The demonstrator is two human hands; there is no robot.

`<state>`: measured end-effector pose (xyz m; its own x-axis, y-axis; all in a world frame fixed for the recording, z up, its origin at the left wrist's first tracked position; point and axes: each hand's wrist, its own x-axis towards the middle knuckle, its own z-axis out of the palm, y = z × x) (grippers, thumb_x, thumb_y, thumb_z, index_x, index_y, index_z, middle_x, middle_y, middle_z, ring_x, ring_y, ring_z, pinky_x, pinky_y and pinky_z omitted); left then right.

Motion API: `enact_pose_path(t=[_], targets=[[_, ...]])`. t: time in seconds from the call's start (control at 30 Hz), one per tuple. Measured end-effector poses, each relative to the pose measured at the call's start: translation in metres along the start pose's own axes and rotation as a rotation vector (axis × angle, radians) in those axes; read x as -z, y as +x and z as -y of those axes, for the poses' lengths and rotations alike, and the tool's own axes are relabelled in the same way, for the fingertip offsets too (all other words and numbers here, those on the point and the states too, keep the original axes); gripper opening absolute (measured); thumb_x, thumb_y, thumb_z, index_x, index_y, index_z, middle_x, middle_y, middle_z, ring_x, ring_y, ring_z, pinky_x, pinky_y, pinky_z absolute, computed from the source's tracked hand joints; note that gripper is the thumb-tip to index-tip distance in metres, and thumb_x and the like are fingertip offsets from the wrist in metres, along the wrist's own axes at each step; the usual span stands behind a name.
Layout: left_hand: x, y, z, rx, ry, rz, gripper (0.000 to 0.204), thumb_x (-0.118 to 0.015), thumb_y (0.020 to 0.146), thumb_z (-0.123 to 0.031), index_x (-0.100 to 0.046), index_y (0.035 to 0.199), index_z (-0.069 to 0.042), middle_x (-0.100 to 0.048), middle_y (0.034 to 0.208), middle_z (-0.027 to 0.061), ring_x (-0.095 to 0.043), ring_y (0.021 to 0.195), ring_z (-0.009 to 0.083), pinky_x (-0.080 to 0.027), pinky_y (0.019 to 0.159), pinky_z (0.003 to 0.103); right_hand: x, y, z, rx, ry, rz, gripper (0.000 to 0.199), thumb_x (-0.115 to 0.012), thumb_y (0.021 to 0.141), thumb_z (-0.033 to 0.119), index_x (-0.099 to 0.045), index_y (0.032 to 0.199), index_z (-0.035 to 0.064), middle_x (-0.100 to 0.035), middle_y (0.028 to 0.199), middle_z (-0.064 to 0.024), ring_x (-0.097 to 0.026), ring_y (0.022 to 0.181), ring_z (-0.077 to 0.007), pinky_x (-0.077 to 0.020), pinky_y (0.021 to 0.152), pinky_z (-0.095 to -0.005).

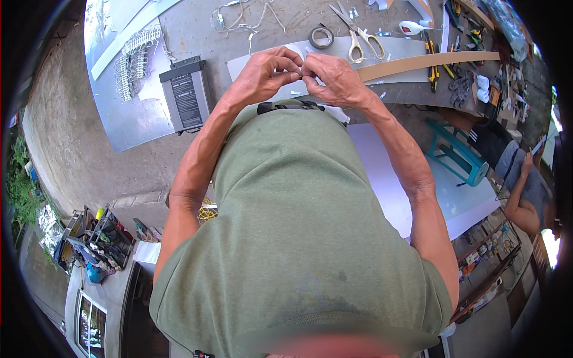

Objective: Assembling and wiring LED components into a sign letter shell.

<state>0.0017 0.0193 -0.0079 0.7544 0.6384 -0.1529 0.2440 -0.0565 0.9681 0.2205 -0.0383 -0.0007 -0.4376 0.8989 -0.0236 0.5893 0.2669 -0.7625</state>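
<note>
Below and left of the scissors (351,28), nearer the wearer, two bare hands meet over a curved pale sheet (403,48) on a worktable. The left hand (267,73) and right hand (335,79) are both narrowed to a fingertip pinch, almost touching; whatever sits between the fingertips is too small and covered to identify. Judging by that delicate grip, it is probably tiny, light and easy to drop, best taken at its ends between thumb and forefinger.

The pale sheet, reaching beneath the scissors' handles, looks thin and smooth; it would likely be light, bendable and a little slippery, safest held by its two long edges. A tan strip (433,63), right of and below the scissors, seems springy and easily creased, so a hold near the middle would suit it.

Directly left of the scissors rests a roll of black tape (321,37). As for containers, a grey metal case (186,94) stands farther left of the scissors and nearer the wearer; it looks rigid and fairly heavy, and its closed casing hides the contents.
</note>
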Motion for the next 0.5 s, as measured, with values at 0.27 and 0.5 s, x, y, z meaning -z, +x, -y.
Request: enact_pose_path(t=[0.27,0.5], targets=[[0.007,-0.001,-0.005,0.159,-0.258,0.031,0.018,-0.079,0.087,-0.02,-0.079,0.097,-0.005,-0.068,0.117,0.0053,-0.063,0.095,0.0143,-0.052,0.081,0.03,0.017,-0.004,-0.012,-0.096,0.325,0.072,0.017,-0.07,0.092,0.017,-0.069,0.105,0.006,-0.068,0.094,-0.0072,-0.066,0.088,-0.0248,-0.0515,0.076,-0.0377],[0.01,-0.003,0.003,0.209,-0.399,0.007,0.016,-0.08,0.085,-0.017,-0.079,0.096,-0.005,-0.066,0.121,0.0093,-0.063,0.098,0.0158,-0.052,0.084,0.031,0.012,-0.01,0.006,0.026,0.118,-0.257,0.023,-0.075,0.086,0.011,-0.071,0.109,0.0098,-0.07,0.106,-0.0031,-0.061,0.11,-0.0245,-0.0476,0.096,-0.0408]])
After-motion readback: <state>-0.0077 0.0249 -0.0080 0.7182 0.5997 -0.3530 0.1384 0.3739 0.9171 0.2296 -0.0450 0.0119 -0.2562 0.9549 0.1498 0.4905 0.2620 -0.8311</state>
